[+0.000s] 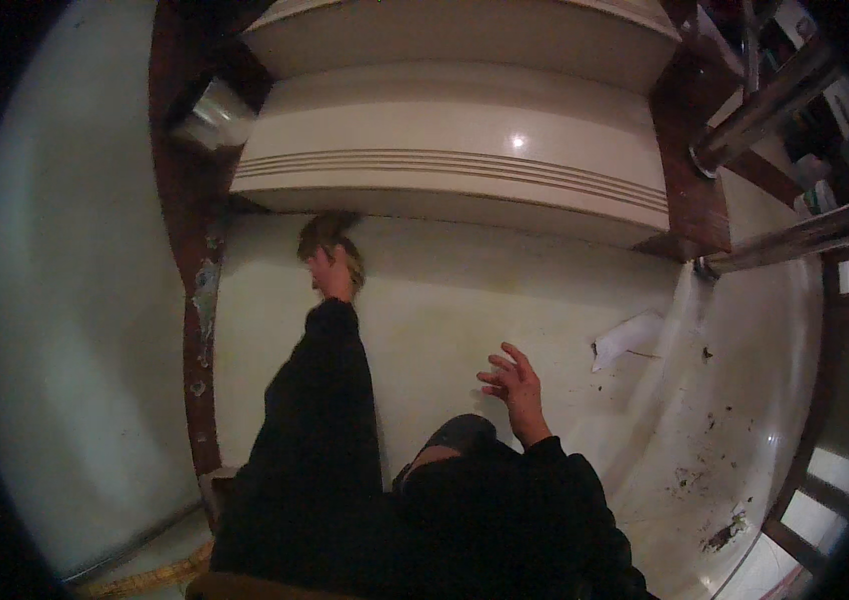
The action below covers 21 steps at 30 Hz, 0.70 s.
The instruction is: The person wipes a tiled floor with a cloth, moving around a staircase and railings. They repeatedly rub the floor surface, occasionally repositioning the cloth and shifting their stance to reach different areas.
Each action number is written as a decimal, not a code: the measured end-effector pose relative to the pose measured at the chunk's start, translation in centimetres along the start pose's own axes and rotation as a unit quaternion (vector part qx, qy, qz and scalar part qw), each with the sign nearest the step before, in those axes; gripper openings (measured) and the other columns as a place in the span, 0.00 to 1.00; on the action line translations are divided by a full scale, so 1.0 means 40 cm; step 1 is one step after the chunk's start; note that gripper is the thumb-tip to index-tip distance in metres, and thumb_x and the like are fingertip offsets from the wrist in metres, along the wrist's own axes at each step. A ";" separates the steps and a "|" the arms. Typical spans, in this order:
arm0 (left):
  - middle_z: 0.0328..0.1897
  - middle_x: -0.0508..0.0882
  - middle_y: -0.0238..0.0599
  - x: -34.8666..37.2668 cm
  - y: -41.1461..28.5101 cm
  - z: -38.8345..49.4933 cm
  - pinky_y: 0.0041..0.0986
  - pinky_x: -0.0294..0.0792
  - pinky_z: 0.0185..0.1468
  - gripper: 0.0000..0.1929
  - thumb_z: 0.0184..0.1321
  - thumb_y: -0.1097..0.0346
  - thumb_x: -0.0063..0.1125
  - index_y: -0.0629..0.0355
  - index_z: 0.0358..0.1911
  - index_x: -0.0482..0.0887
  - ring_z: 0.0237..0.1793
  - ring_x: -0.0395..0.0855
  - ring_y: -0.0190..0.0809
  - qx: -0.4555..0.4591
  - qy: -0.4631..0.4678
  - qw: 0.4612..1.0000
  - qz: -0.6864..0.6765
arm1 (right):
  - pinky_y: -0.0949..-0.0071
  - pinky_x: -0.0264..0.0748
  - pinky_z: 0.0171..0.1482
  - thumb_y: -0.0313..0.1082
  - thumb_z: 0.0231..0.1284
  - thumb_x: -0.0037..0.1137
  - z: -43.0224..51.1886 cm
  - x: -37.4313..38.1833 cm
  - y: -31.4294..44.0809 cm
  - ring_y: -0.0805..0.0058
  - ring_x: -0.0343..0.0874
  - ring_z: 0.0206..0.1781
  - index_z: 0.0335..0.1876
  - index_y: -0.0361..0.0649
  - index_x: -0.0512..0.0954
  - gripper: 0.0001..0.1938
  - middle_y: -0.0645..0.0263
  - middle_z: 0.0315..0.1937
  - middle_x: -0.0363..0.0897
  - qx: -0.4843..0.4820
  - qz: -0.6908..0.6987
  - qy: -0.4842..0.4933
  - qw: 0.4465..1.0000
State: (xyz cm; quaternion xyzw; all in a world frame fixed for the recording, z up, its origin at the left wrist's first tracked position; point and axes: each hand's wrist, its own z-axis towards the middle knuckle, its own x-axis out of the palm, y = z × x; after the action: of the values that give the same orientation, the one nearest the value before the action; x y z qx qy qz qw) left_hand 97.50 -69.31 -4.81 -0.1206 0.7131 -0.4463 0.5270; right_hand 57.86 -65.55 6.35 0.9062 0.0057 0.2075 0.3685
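Note:
My left hand (331, 274) grips a brown and yellowish bundle (328, 229); blur hides whether it is a cloth or a brush. The bundle touches the pale floor (424, 300) close under the lowest cream stair step (454, 154), near that step's left end. My right hand (514, 379) hovers with fingers spread and holds nothing. Below it shows a dark rounded shape, perhaps my shoe or knee (462, 431). Dark sleeves cover both arms.
A white scrap of paper (631, 337) lies right of my right hand. Dark dirt (728, 529) is scattered at the lower right. Metal railing posts (762, 112) stand on the right. A brown skirting strip (199, 322) runs along the left wall, below a shiny silvery object (220, 116).

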 end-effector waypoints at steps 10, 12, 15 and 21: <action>0.59 0.78 0.52 0.532 -0.416 -0.515 0.56 0.62 0.62 0.23 0.59 0.61 0.50 0.54 0.60 0.77 0.59 0.74 0.58 0.236 0.021 0.914 0.329 | 0.70 0.81 0.48 0.34 0.70 0.48 -0.029 -0.141 -0.030 0.68 0.82 0.45 0.68 0.41 0.66 0.22 0.58 0.53 0.77 -0.002 -0.003 -0.086 0.996; 0.55 0.78 0.55 0.541 -0.515 -0.620 0.45 0.68 0.59 0.17 0.56 0.69 0.54 0.59 0.50 0.81 0.55 0.75 0.58 0.174 0.325 0.926 0.077 | 0.70 0.81 0.46 0.38 0.71 0.49 -0.036 -0.181 -0.013 0.72 0.80 0.41 0.67 0.41 0.67 0.22 0.60 0.51 0.78 -0.012 -0.020 -0.128 0.992; 0.54 0.78 0.53 0.494 -0.612 -0.714 0.41 0.69 0.59 0.15 0.58 0.69 0.55 0.62 0.49 0.81 0.55 0.76 0.55 0.195 0.395 0.887 -0.136 | 0.71 0.80 0.45 0.38 0.71 0.47 -0.054 -0.232 0.018 0.73 0.80 0.42 0.67 0.39 0.67 0.22 0.60 0.50 0.78 -0.034 -0.024 -0.141 0.989; 0.57 0.77 0.39 0.219 -0.487 -0.666 0.31 0.66 0.65 0.18 0.63 0.71 0.51 0.61 0.58 0.75 0.61 0.74 0.40 0.127 0.393 0.839 -0.354 | 0.73 0.79 0.45 0.36 0.70 0.47 -0.062 -0.194 0.018 0.67 0.83 0.47 0.66 0.38 0.67 0.21 0.57 0.50 0.78 -0.042 -0.008 -0.096 0.994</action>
State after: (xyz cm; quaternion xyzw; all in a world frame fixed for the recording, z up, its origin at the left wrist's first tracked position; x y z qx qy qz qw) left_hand 65.15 -72.53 5.65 -0.1109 0.7061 -0.6991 0.0197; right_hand 49.71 -65.67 5.53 0.9055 -0.0312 0.1167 0.4067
